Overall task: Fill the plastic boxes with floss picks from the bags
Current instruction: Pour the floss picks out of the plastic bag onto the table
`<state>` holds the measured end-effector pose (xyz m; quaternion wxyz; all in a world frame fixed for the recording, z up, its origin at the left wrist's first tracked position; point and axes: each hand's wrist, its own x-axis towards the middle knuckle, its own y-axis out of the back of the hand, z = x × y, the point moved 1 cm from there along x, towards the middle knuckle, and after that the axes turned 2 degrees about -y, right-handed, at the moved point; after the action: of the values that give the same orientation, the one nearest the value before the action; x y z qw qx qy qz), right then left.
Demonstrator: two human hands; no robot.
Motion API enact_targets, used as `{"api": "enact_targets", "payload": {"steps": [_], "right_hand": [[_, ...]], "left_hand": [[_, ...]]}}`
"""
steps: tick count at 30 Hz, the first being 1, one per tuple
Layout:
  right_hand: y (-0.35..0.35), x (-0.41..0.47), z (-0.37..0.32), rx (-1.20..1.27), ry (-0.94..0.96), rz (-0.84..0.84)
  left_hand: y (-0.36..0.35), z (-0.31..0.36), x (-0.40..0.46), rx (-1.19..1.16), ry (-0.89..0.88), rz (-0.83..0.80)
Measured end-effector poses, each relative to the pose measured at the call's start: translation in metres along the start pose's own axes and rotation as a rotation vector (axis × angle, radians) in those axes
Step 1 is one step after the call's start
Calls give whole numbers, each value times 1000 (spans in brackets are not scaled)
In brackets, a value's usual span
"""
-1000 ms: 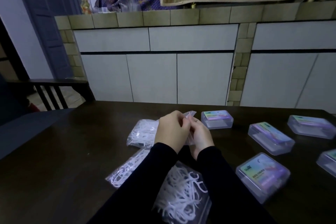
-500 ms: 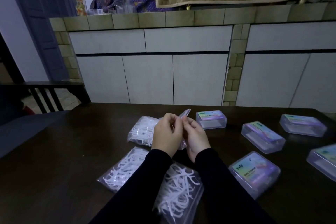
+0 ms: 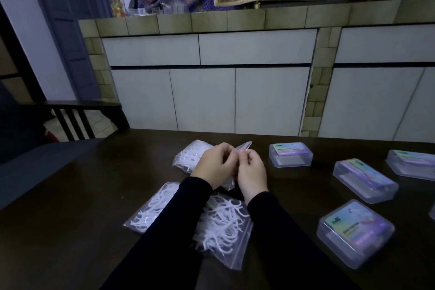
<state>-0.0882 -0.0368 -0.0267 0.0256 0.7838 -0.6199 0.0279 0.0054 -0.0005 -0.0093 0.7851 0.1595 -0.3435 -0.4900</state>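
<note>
The left hand and right hand both pinch the top edge of a clear bag of white floss picks (its mouth tilted up between the fingertips), on the dark table; two more bags lie nearer the person; lidded clear boxes with colourful labels sit to the right.

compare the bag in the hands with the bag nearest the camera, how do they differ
The held bag has its top edge pinched by the left hand and right hand and lifted; the near bag lies flat, untouched. The held bag sits further back, its picks bunched; the near bag's picks spread loosely. Both are clear plastic bags of white floss picks on the table.
</note>
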Motion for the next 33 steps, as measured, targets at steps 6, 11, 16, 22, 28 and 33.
{"api": "enact_targets", "payload": {"steps": [6, 11, 16, 22, 28, 33], "right_hand": [[1, -3, -2, -78, 136, -43], [12, -4, -1, -134, 200, -41], [18, -12, -9, -45, 113, -71], [25, -12, -12, -23, -31, -161], [27, -15, -15, 84, -58, -203], [36, -10, -16, -140, 25, -3]], "left_hand": [[18, 15, 3, 167, -26, -114], [28, 19, 3, 44, -10, 126], [31, 32, 2, 10, -31, 236], [31, 45, 3, 239, 24, -30], [36, 67, 0, 420, 108, -162], [48, 73, 0, 455, 102, 139]]}}
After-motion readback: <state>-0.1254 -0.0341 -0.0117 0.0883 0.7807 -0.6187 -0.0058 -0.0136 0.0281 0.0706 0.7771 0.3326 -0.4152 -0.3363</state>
